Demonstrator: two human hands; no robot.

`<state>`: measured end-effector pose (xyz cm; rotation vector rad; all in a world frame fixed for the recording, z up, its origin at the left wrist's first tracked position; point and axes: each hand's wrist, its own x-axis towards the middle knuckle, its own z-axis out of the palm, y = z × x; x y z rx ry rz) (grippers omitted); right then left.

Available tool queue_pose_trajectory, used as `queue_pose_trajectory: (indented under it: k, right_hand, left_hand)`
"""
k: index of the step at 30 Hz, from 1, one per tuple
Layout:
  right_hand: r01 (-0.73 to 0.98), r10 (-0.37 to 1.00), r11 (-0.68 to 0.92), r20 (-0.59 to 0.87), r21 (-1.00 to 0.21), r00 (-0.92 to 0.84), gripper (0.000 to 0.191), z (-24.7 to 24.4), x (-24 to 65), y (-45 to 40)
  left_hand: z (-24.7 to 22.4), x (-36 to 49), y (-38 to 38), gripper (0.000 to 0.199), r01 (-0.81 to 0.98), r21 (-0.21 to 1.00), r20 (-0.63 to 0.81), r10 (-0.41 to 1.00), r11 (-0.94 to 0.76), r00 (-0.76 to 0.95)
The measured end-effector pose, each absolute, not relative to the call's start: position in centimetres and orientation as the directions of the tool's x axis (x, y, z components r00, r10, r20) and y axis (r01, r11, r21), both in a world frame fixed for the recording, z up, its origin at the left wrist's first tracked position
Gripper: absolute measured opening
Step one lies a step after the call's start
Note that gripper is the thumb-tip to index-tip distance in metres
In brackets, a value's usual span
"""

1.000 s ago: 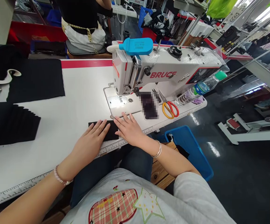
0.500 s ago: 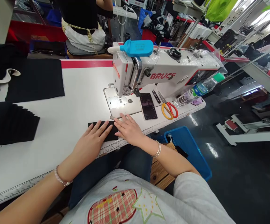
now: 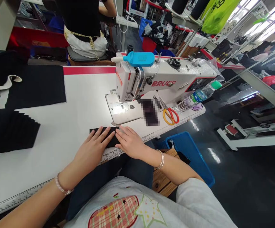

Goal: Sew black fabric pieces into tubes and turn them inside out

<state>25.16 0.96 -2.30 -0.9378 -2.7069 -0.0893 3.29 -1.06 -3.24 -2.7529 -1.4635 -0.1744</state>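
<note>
A narrow strip of black fabric lies on the white sewing table, just in front of the machine's lit needle plate. My left hand rests flat on the strip's left part, fingers spread. Pressed against its right end is my right hand, also flat, and the two hands nearly meet. Neither hand grips it. Behind them stands a white BRUCE sewing machine, its needle area apart from the strip. Much of the strip is hidden under my fingers.
Orange-handled scissors, a pixelated phone and a water bottle lie on the table's right end. Black fabric stacks sit at left. A blue basket stands by my right arm. A co-worker sits beyond.
My right hand has slid from the table in front of the needle plate down onto the strip's right end, closer to my left hand. The whole view has tilted slightly.
</note>
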Motion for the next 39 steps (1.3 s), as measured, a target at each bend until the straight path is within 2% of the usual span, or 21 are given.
queue_pose_trajectory:
  k: [3, 12, 19, 23, 26, 34, 39]
  right_hand:
    - [0.616, 0.603, 0.787, 0.257, -0.035, -0.755, 0.047, -2.2, 25.4, 0.1]
    - [0.653, 0.631, 0.748, 0.178, 0.119, -0.755, 0.065, -2.0, 24.5, -1.8]
    - [0.759, 0.753, 0.65, 0.163, -0.028, -0.638, 0.041, -0.8, 22.9, -1.2]
    - [0.838, 0.843, 0.536, 0.113, -0.103, -0.525, 0.033, 0.1, 21.4, -0.4]
    - [0.893, 0.899, 0.435, 0.11, -0.111, -0.424, 0.026, 0.3, 20.3, -0.1]
    - [0.924, 0.929, 0.362, 0.125, -0.124, -0.348, 0.048, -2.1, 19.5, -0.7]
    - [0.923, 0.932, 0.36, 0.099, -0.136, -0.349, 0.05, -2.7, 19.8, -0.4]
  left_hand:
    - [-3.2, 3.3, -1.0, 0.066, 0.826, 0.039, 0.11, 0.824, -0.562, 0.556]
    - [-2.9, 4.8, -1.1, 0.048, 0.875, 0.088, 0.171, 0.873, -0.476, 0.457]
    - [-3.1, 5.4, -1.5, 0.048, 0.89, 0.112, 0.228, 0.883, -0.443, 0.41]
    - [-3.0, 5.3, -1.5, 0.049, 0.888, 0.129, 0.225, 0.885, -0.441, 0.407]
    - [-3.0, 5.3, -1.6, 0.051, 0.887, 0.137, 0.222, 0.886, -0.441, 0.407]
    - [-3.4, 5.5, -2.0, 0.055, 0.885, 0.154, 0.241, 0.885, -0.44, 0.398]
    - [-3.3, 5.9, -2.0, 0.056, 0.894, 0.153, 0.222, 0.897, -0.42, 0.383]
